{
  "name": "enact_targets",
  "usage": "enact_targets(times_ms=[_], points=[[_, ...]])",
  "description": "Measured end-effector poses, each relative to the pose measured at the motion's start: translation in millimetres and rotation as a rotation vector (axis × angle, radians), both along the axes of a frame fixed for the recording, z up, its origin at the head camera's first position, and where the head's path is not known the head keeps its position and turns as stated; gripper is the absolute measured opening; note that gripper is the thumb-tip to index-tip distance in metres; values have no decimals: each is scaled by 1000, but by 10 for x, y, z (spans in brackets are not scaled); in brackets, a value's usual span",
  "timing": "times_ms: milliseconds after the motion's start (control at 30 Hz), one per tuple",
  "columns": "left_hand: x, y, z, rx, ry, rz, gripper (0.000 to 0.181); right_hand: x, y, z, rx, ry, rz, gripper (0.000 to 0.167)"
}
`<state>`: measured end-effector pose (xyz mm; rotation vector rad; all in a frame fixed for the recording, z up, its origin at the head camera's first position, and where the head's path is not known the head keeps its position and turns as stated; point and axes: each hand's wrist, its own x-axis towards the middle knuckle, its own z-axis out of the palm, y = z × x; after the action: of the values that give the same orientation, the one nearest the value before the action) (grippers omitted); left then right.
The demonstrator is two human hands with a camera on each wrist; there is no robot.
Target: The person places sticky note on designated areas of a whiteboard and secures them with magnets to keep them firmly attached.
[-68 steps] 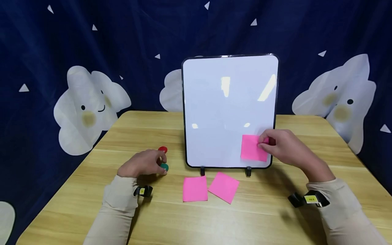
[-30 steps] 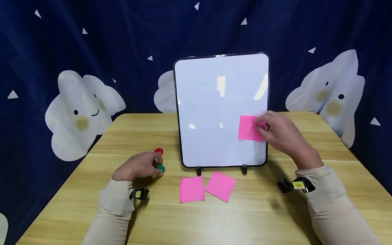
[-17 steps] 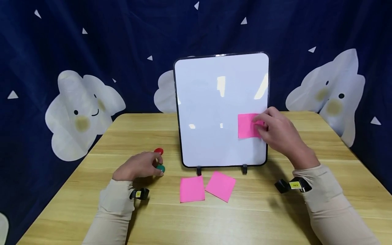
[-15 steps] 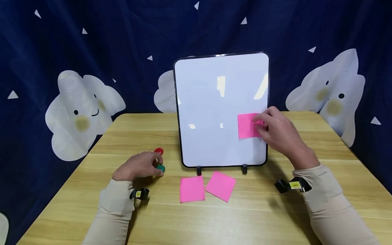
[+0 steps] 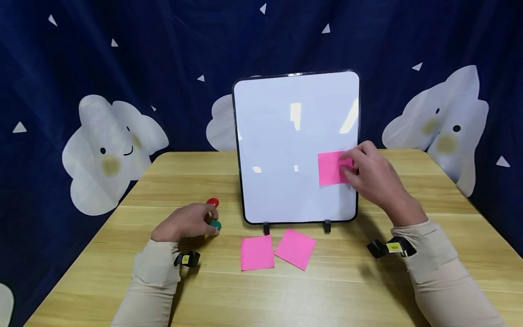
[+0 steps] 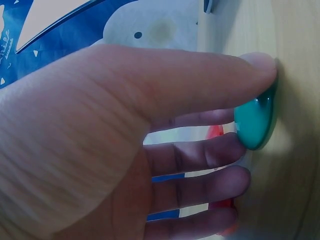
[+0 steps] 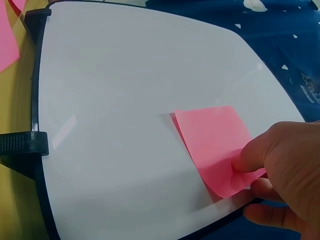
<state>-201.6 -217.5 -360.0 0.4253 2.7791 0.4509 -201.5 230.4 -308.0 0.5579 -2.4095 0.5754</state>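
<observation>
plain hot-pink square note [image 5: 330,169], kinda curled along one edge, right hand [image 5: 375,178] pinching its right side, at the whiteboard's [image 5: 278,127] right half, left hand [image 5: 185,222] pinching a shiny green disc [image 5: 215,225], tabletop [image 5: 327,290] level

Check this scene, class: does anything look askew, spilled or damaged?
On the table, the right note lies askew, turned at an angle, while the left note beside it sits nearly square to the board. Nothing looks spilled or damaged.
</observation>
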Motion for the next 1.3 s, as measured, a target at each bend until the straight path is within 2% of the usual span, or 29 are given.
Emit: enact_targets(times_ms=[167,500,733,1000,1300], points=[[3,8,5,-4,-3,1,31,11,10,8,8,-35,-43,21],[-2,-1,-5,-4,-2,4,31,13,6,17,22,-42,-80,23],[0,-5,-5,-3,-1,-4,30,13,21,21,33,-24,-82,22],[3,-6,3,-7,3,-16,28,8,51,10,63,-39,-74,21],[6,-9,1,4,-14,-4,27,-9,64,6,37,-22,-59,24]])
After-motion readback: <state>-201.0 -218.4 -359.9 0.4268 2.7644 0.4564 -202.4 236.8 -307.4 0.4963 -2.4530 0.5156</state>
